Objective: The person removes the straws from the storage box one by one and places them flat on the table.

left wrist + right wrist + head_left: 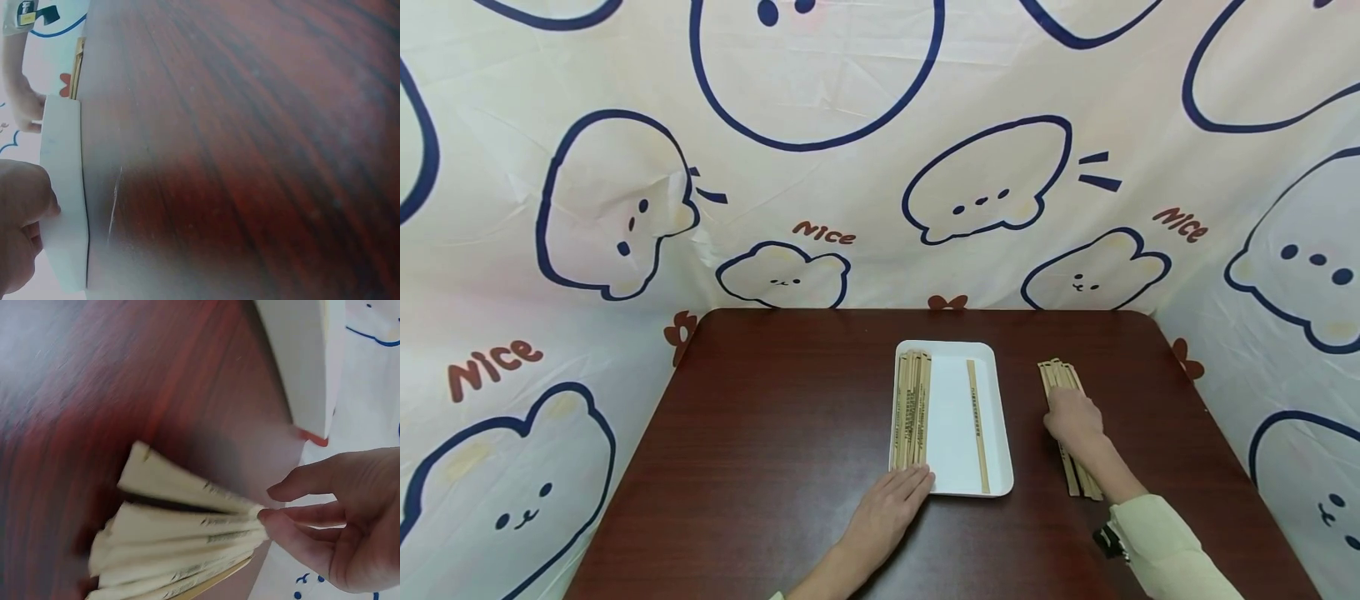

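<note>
A white tray (951,425) lies on the table, holding a row of slim tan paper-wrapped chopstick packets (912,408) along its left side and a single packet (978,425) toward its right. My left hand (883,504) rests at the tray's front left corner, its fingers lying across the rim by the row's near end; in the left wrist view it touches the tray's outer wall (65,181). Right of the tray is a loose pile of similar packets (181,544). My right hand (1075,421) is over that pile, fingertips touching it, thumb and finger apart in the right wrist view.
The dark brown table (775,433) carries the tray and the pile. A cream cloth (865,192) printed with blue-outlined cartoon shapes hangs behind and along both sides. A black device (1108,542) is at the right sleeve's cuff.
</note>
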The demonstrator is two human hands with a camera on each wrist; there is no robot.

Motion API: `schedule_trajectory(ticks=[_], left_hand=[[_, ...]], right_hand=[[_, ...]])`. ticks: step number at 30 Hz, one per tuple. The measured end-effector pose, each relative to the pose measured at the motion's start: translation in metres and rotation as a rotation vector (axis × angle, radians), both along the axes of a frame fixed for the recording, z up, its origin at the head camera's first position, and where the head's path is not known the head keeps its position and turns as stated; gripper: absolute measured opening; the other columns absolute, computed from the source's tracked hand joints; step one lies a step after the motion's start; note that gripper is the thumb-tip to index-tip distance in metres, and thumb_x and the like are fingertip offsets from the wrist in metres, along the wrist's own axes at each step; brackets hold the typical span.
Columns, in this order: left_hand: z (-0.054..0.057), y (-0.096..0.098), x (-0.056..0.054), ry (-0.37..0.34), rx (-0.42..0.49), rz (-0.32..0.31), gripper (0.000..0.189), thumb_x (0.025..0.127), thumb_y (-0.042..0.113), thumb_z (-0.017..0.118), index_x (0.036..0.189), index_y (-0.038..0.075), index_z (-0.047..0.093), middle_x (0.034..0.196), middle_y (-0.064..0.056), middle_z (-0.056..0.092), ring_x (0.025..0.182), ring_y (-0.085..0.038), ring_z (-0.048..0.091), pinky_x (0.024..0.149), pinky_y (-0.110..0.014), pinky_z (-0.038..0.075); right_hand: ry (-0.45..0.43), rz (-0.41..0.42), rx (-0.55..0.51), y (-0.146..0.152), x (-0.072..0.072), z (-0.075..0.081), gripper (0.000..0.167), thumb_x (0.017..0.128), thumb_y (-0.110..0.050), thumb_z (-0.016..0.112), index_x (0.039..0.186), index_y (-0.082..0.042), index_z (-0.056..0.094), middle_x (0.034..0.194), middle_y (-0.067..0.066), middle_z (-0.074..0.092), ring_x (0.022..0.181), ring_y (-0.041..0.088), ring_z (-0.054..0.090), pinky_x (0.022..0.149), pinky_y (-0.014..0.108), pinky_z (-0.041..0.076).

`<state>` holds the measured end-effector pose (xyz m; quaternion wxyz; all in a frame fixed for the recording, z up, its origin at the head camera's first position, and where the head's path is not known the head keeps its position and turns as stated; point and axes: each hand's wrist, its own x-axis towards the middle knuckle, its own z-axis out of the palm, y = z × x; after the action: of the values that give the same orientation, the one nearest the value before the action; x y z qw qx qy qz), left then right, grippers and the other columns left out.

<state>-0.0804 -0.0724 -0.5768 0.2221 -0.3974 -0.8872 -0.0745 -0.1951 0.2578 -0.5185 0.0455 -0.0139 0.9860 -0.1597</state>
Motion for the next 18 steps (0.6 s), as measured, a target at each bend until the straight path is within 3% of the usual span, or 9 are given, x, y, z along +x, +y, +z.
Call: schedule_trajectory(ticks=[10,18], left_hand=[[0.0,0.0,0.0,-0.004,0.006,0.01,0.045,0.084,0.005,0.068,0.129,0.006,0.065,0.132,-0.008,0.064,0.123,-0.018,0.059,0.103,-0.034,0.046],[0.001,0.0,0.0,-0.006,0.011,0.011,0.045,0.084,0.006,0.069,0.128,0.006,0.066,0.132,-0.008,0.064,0.122,-0.019,0.059,0.103,-0.034,0.047]], right_hand=[[0.219,0.109,0.032,-0.028,0.001,0.01,0.023,0.078,0.007,0.057,0.065,-0.007,0.046,0.053,0.003,0.042,0.048,0.015,0.035,0.04,0.029,0.029],[0.209,0.082,-0.023,-0.056,-0.001,0.017,0.015,0.083,0.006,0.062,0.073,-0.001,0.054,0.054,0.005,0.044,0.046,0.016,0.038,0.04,0.03,0.031]])
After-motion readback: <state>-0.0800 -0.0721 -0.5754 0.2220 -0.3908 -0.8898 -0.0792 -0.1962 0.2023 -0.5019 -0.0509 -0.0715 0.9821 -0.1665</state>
